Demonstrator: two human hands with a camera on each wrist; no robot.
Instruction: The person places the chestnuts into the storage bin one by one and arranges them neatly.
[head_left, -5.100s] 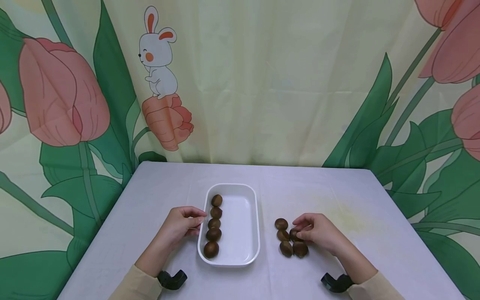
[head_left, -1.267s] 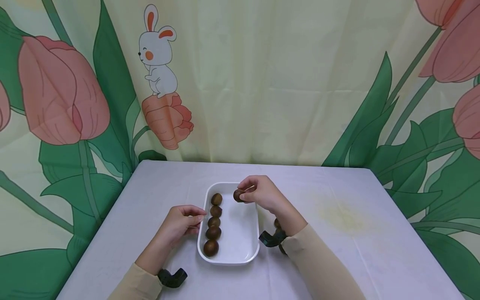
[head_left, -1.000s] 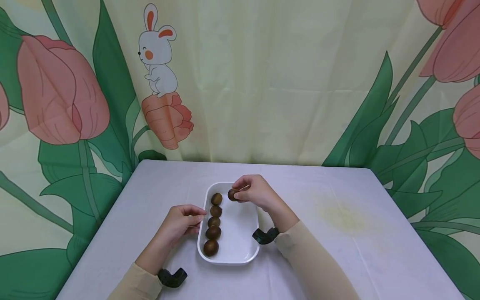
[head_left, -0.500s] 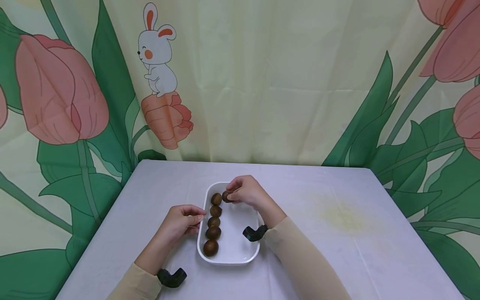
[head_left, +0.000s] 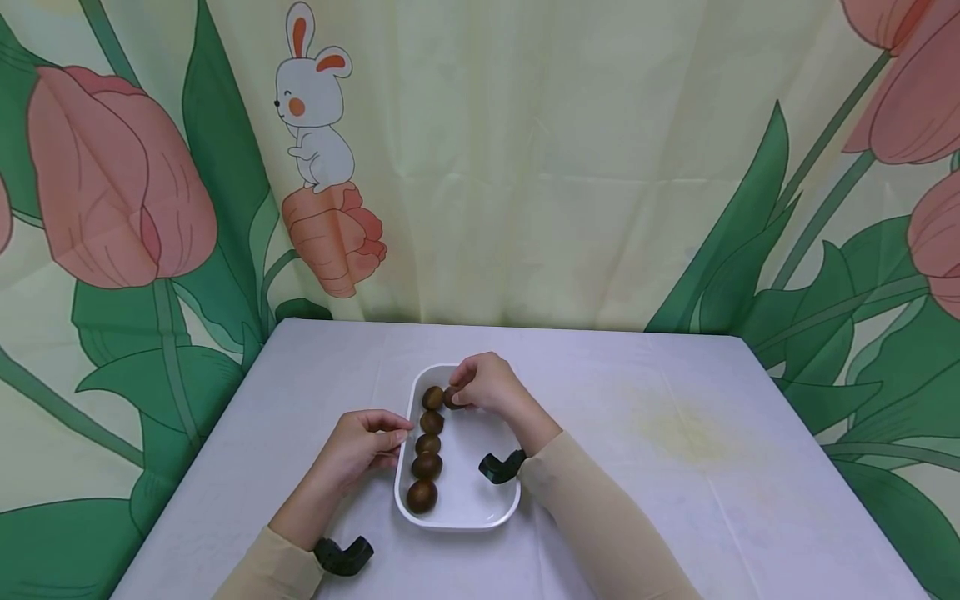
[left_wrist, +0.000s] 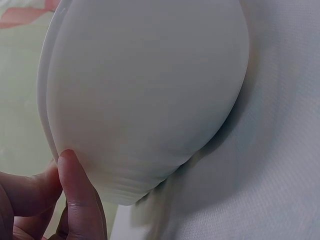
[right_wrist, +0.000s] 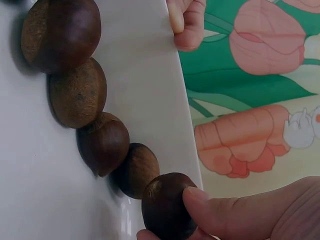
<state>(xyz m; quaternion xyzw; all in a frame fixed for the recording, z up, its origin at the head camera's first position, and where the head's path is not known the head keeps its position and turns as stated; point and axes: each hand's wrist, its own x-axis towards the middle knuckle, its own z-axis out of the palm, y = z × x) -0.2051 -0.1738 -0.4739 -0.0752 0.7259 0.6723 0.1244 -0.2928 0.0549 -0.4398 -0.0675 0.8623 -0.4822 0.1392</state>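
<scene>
A white rectangular tray (head_left: 468, 467) stands on the table, with several brown chestnuts (head_left: 427, 465) lined up along its left side. My left hand (head_left: 367, 446) pinches the tray's left rim; the left wrist view shows the thumb (left_wrist: 80, 200) against the outer wall. At the tray's far end my right hand (head_left: 491, 390) pinches another chestnut (head_left: 451, 398) between thumb and fingers, just right of the farthest one in the line. Seen from the right wrist, this held chestnut (right_wrist: 167, 205) is dark and glossy, right by the end of the line.
A white cloth covers the table (head_left: 637, 517). Behind it hangs a curtain (head_left: 540, 167) printed with tulips and a rabbit. A black wrist camera (head_left: 343, 557) sits at the left wrist, another black wrist camera (head_left: 501, 467) over the tray's right side. The right sleeve (head_left: 600, 517) crosses the table.
My right hand took a chestnut from the group right of the tray and carried it left to the tray's far end. That group is now hidden behind the right arm. The left hand stayed put.
</scene>
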